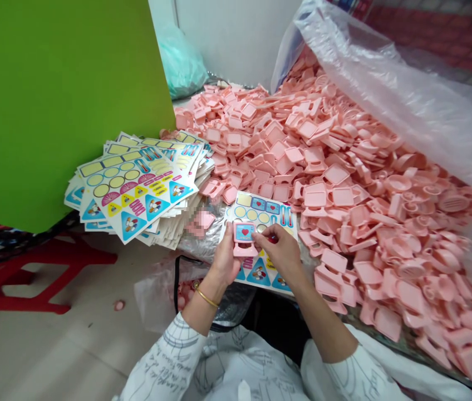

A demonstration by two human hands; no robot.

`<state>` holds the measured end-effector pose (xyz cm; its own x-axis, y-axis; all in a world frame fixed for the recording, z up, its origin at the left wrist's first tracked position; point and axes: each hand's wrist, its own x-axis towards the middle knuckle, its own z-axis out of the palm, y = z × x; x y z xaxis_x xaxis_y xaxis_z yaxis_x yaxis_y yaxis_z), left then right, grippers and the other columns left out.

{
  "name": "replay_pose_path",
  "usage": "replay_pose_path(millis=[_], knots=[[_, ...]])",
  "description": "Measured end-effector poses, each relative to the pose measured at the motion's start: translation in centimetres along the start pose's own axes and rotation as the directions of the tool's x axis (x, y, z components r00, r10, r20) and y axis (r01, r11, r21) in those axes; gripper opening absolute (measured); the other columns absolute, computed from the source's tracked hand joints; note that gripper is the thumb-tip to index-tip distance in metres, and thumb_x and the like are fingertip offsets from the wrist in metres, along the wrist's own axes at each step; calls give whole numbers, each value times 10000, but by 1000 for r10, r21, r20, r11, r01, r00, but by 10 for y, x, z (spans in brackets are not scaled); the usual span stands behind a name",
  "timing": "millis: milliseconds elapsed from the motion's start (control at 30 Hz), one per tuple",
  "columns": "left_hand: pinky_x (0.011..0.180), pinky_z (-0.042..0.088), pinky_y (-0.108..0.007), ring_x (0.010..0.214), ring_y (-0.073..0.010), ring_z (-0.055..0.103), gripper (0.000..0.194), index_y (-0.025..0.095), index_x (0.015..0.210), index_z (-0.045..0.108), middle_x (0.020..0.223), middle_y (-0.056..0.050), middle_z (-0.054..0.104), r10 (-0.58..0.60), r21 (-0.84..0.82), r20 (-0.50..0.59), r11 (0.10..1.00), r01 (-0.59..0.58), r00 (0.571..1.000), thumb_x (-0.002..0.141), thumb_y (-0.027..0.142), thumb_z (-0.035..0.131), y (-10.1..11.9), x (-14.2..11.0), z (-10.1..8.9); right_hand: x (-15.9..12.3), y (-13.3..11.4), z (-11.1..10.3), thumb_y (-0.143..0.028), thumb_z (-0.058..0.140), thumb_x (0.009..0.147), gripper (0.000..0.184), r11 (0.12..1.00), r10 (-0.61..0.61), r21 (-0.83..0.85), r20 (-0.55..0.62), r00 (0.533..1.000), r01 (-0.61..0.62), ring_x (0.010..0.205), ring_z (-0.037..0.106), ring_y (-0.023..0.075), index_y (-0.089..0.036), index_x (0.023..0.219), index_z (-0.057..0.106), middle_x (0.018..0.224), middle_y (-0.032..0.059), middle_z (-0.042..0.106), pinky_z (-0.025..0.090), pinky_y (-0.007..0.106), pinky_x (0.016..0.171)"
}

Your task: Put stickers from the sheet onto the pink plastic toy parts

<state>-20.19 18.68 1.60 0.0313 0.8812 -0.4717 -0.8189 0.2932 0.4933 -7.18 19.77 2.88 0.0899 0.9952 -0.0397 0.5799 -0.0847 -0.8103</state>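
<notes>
My left hand (225,259) is closed around the left side of a small pink toy monitor (245,250). A blue sticker with a red heart (244,230) lies over the monitor's screen face. At the sticker's right edge, the thumb and forefinger of my right hand (280,248) are pinched together; its other fingers curl inward. Just beneath both hands is a sticker sheet (261,206) with yellow circles, blue triangles and more heart stickers along its top. My hands cover part of that sheet.
A stack of sticker sheets (136,189) lies to the left beside a green panel (60,100). Loose pink plastic pieces (278,150) pile up behind and to the right, below a clear plastic bag (386,61). A red stool (52,267) stands on the floor at left.
</notes>
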Motion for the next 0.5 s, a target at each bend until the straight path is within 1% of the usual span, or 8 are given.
replay_pose_path(millis=[233, 500], knots=[[923, 545, -382, 1031, -259, 689, 390, 128, 994, 690, 1010, -116, 748, 17, 0, 25, 1000, -17, 1000, 908, 491, 578, 0, -2, 2, -2, -3, -3, -611, 646, 743, 386, 1000, 21, -1, 21, 1000, -21, 685, 597, 181, -227, 717, 618, 701, -8, 668, 383, 273, 636], [935, 536, -379, 1039, -254, 686, 389, 130, 1033, 688, 1046, -114, 744, 7, 19, 7, 1000, -7, 1000, 902, 484, 593, -4, 0, -1, -2, 5, 0, -606, 662, 749, 377, 998, -8, -59, -9, 1000, 7, 670, 586, 171, -231, 729, 628, 708, -15, 682, 362, 267, 637]])
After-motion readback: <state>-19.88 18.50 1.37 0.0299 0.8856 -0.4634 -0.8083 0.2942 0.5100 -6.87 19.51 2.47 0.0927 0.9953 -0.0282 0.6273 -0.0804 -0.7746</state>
